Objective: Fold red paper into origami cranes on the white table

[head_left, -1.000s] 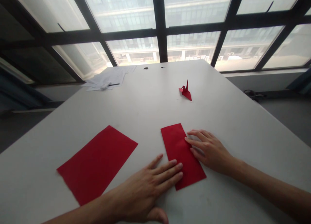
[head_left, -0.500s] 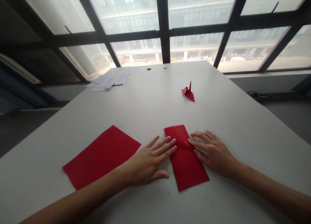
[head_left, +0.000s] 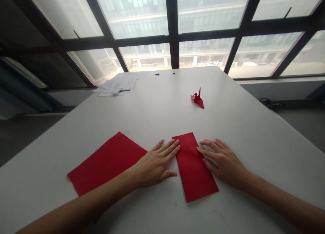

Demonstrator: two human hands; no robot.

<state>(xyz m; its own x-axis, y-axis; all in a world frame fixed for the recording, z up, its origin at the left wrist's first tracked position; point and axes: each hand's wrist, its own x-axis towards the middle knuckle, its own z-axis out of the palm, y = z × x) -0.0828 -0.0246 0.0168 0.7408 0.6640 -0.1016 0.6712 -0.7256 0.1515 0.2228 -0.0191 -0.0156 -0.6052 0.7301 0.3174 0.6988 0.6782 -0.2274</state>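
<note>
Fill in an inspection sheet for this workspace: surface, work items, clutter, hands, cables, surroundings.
Surface: white table, a few faint marks.
Work items: narrow red paper between the hands; wider red sheet to its left, partly hidden by the left forearm; red paper crane farther back.
Clutter: loose white papers at the far left, with a dark pen-like item.
Hands: left hand, fingertips at the narrow red paper's upper left edge; right hand, fingertips at its right edge.
Cables: dark looped item beyond the table's right side, possibly cable.
Surroundings: dark-framed windows ahead.

Red paper (head_left: 195, 173), seemingly black window frame (head_left: 173, 24)
</note>
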